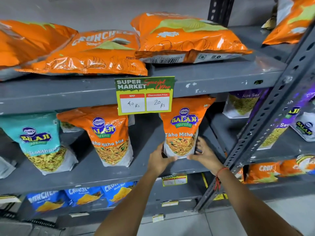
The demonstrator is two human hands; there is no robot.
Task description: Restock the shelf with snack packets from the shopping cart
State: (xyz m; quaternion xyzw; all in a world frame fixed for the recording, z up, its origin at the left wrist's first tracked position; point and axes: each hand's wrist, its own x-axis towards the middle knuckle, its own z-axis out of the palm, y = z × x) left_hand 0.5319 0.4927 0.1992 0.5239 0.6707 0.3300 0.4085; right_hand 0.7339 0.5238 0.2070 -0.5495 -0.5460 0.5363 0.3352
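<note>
An orange Tikha Mitha Mix packet stands upright on the middle grey shelf, under the yellow price card. My left hand grips its lower left corner and my right hand grips its lower right side. A second orange Tikha Mitha Mix packet stands to the left, with a teal Balaji packet beyond it. The shopping cart is out of view.
Orange Crunchex bags lie flat on the top shelf. A price card hangs from that shelf's edge. A slotted metal upright rises at right, with purple Aloo Sev packets behind it. Blue packets fill the lower shelf.
</note>
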